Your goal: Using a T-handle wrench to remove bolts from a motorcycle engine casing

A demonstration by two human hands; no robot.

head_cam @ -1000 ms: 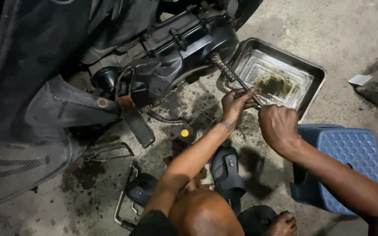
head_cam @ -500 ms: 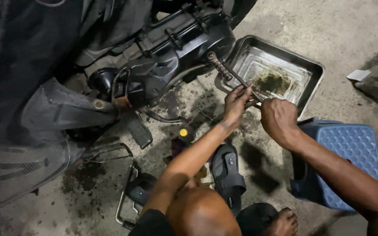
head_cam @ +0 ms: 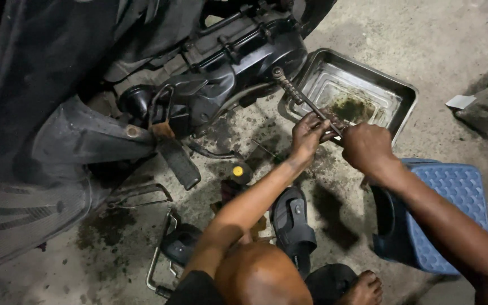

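A long metal socket wrench (head_cam: 300, 97) runs from my hands up to the black scooter engine case (head_cam: 244, 56), its tip resting on the case's lower right edge. My left hand (head_cam: 307, 134) grips the wrench's shaft from the left. Just to the right, my right hand (head_cam: 367, 148) is closed around its handle end. Both hands hover over the near rim of a dented metal tray (head_cam: 393, 90) holding a dark oily stain.
A blue plastic stool (head_cam: 453, 209) stands at the right. On the stained concrete floor lie a black sandal (head_cam: 293, 226), a tool with a yellow cap (head_cam: 237, 170) and a bent metal stand (head_cam: 159, 254). My knee (head_cam: 261, 277) and foot (head_cam: 364, 288) are at the bottom.
My right hand has moved a little up and closer to my left hand on the wrench. The wrench stays against the engine case.
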